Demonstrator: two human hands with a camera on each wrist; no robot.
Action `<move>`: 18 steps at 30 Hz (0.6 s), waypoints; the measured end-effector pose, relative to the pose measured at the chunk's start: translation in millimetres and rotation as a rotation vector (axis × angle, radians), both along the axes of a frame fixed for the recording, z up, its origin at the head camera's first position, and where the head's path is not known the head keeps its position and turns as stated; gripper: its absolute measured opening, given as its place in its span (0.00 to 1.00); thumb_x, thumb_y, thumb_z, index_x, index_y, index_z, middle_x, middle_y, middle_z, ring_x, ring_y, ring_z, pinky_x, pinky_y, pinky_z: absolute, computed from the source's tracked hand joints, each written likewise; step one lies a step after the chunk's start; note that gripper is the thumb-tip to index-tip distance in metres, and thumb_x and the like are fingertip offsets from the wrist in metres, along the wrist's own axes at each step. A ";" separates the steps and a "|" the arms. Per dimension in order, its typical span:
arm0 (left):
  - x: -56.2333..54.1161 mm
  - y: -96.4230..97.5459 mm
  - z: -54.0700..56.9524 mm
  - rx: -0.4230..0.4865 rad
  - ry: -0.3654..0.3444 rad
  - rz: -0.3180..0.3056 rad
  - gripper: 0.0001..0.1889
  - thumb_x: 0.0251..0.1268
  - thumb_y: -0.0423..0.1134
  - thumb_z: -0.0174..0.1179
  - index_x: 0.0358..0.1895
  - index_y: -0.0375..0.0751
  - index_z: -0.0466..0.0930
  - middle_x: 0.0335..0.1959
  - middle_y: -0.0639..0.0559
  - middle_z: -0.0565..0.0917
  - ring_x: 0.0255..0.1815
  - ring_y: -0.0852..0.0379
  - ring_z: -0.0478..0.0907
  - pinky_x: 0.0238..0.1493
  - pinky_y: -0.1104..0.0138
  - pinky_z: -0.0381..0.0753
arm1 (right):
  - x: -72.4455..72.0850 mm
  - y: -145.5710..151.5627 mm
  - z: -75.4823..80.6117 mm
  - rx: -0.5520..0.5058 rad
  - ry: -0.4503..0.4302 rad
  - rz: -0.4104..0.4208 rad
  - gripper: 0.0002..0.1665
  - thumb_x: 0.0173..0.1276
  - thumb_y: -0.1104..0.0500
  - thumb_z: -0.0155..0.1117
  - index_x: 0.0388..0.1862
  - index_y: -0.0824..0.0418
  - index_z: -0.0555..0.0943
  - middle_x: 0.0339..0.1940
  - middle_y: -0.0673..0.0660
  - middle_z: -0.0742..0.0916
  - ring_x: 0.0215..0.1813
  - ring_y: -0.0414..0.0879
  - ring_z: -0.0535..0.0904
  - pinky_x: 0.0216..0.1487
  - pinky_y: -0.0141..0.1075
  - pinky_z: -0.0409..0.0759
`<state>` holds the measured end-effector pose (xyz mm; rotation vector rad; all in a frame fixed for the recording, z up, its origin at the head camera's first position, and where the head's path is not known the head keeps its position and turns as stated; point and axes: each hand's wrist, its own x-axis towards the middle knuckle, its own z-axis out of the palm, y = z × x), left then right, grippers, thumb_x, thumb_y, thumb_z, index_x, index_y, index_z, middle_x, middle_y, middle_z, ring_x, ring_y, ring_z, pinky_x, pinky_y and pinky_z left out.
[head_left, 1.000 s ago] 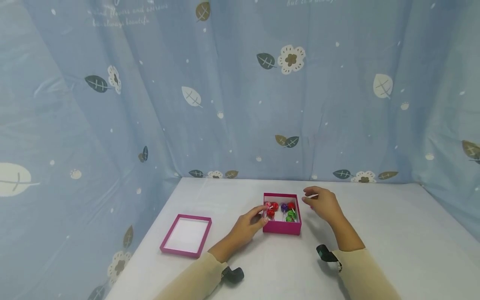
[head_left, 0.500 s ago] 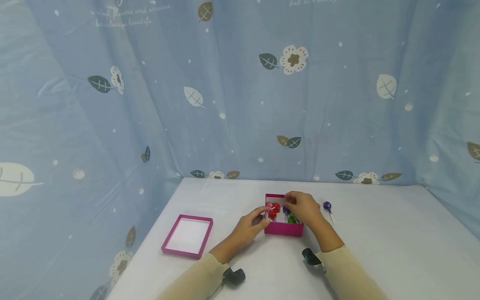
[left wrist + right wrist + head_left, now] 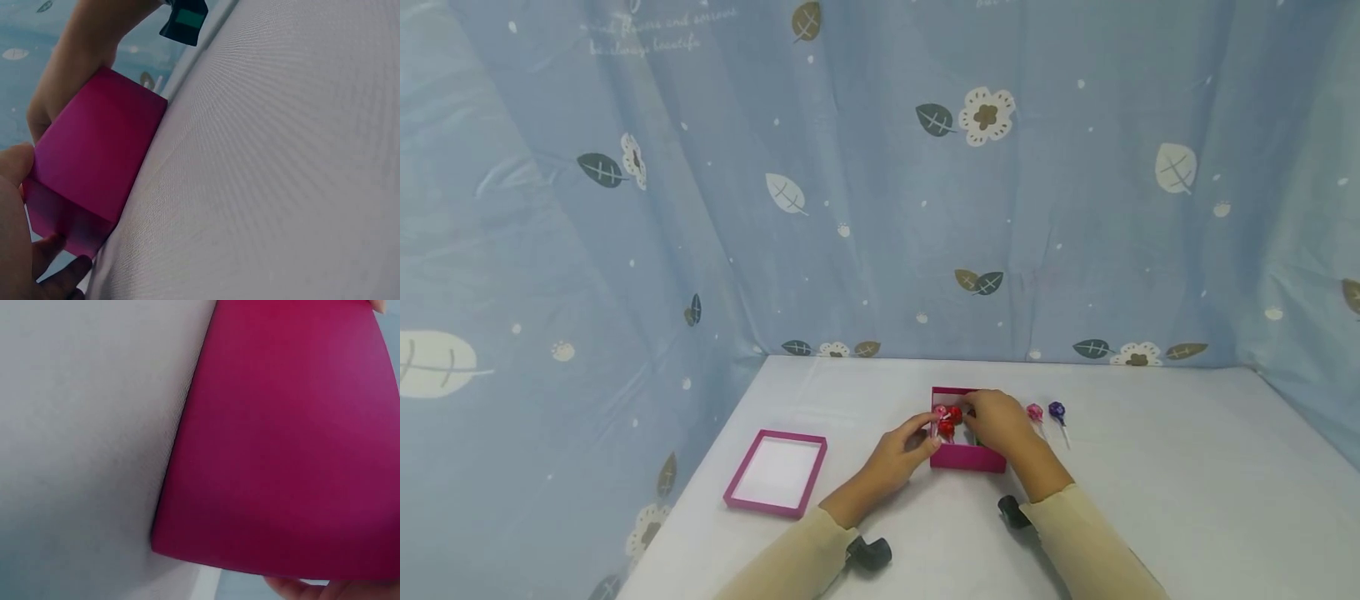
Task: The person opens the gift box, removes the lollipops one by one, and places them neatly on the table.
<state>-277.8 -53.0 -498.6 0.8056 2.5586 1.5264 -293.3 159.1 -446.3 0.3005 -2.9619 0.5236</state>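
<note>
An open magenta box [image 3: 967, 458] stands on the white table with wrapped lollipops inside. My left hand [image 3: 889, 454] grips its left side, thumb at the front corner and fingers along the side wall in the left wrist view. Red lollipops [image 3: 947, 430] and a pink one lie in the left part of the box. Over the right part, my right hand [image 3: 997, 419] reaches down inside; its fingertips and what they touch are mostly hidden. A bit of green shows beneath that hand. On the table right of the box lie a pink lollipop [image 3: 1035, 412] and a purple lollipop [image 3: 1057, 409].
A square magenta lid [image 3: 763, 507] with a white inside lies on the table to the left. Behind the table hangs a blue curtain [image 3: 880, 250] with leaf and flower prints. Black wrist-worn devices [image 3: 870, 553] sit close to the tabletop.
My right hand has moved left from beside the box and down into its right part. The pink and purple lollipops on the table have come into sight. My left hand stays on the box.
</note>
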 end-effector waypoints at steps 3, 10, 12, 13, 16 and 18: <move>0.4 -0.1 -0.2 -0.001 -0.006 0.002 0.25 0.72 0.54 0.55 0.69 0.57 0.69 0.70 0.50 0.69 0.66 0.50 0.70 0.62 0.59 0.71 | -1.7 -1.9 -1.8 0.037 0.005 0.005 0.17 0.61 0.58 0.71 0.50 0.58 0.85 0.38 0.53 0.87 0.39 0.49 0.82 0.47 0.49 0.81; 2.0 -0.4 0.2 -0.010 -0.008 0.002 0.25 0.72 0.53 0.55 0.69 0.57 0.69 0.70 0.52 0.69 0.66 0.50 0.70 0.62 0.59 0.71 | -2.6 -3.1 -3.3 0.034 0.017 0.018 0.19 0.59 0.62 0.72 0.51 0.56 0.86 0.40 0.54 0.87 0.41 0.50 0.83 0.49 0.49 0.81; 2.1 -0.4 0.6 -0.008 -0.009 0.001 0.25 0.72 0.53 0.55 0.69 0.57 0.69 0.70 0.52 0.69 0.66 0.50 0.70 0.63 0.59 0.71 | -3.1 -3.0 -3.3 0.033 0.018 0.027 0.20 0.58 0.62 0.73 0.51 0.57 0.85 0.39 0.54 0.87 0.40 0.50 0.82 0.49 0.49 0.81; 2.0 -0.4 0.6 -0.008 -0.009 0.001 0.25 0.72 0.53 0.55 0.69 0.57 0.69 0.70 0.52 0.69 0.66 0.50 0.70 0.63 0.59 0.71 | -3.3 -3.1 -3.1 0.032 0.014 0.032 0.20 0.57 0.63 0.73 0.51 0.56 0.85 0.39 0.53 0.87 0.40 0.50 0.82 0.49 0.49 0.81; 1.1 -0.5 0.0 -0.001 -0.012 -0.002 0.25 0.72 0.53 0.55 0.69 0.57 0.69 0.70 0.52 0.68 0.66 0.50 0.70 0.63 0.59 0.71 | -3.5 -3.2 -2.8 0.030 -0.010 0.037 0.22 0.56 0.62 0.74 0.52 0.56 0.85 0.40 0.54 0.87 0.43 0.52 0.82 0.51 0.52 0.80; 0.7 -0.8 -0.9 0.003 -0.016 -0.003 0.25 0.71 0.54 0.55 0.69 0.58 0.69 0.70 0.52 0.68 0.66 0.50 0.69 0.62 0.59 0.71 | -3.8 -3.4 -3.2 0.031 -0.032 0.034 0.23 0.55 0.61 0.74 0.53 0.55 0.85 0.41 0.55 0.87 0.44 0.54 0.82 0.52 0.54 0.79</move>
